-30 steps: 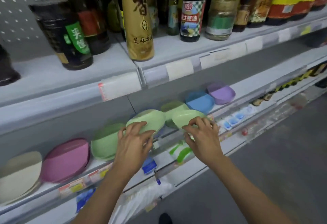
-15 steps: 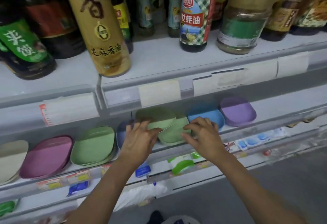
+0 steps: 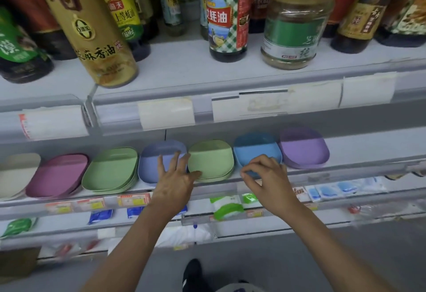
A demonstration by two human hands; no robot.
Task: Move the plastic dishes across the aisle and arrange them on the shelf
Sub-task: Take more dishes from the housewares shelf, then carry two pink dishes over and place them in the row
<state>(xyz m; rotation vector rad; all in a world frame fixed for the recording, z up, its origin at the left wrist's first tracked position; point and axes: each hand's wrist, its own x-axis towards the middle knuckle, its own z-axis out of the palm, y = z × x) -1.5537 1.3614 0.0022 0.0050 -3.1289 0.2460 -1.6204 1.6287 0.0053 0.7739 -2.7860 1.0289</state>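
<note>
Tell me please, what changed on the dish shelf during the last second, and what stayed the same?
The green dishes that both hands held a second ago now rest in the row. The left hand has let go, fingers spread. The right hand has moved to the blue dish. The other dishes kept their places.

Grey metal shelving unit [image 3: 253, 79], several tiers. Top tier: sauce bottles [image 3: 227, 15], tall gold bottle [image 3: 92, 33], gold-lidded jar [image 3: 292, 22]. Blank price tags [image 3: 166, 113] along front edge. Lower tiers: small packets [image 3: 227, 208]. Grey floor [image 3: 276, 266].
</note>
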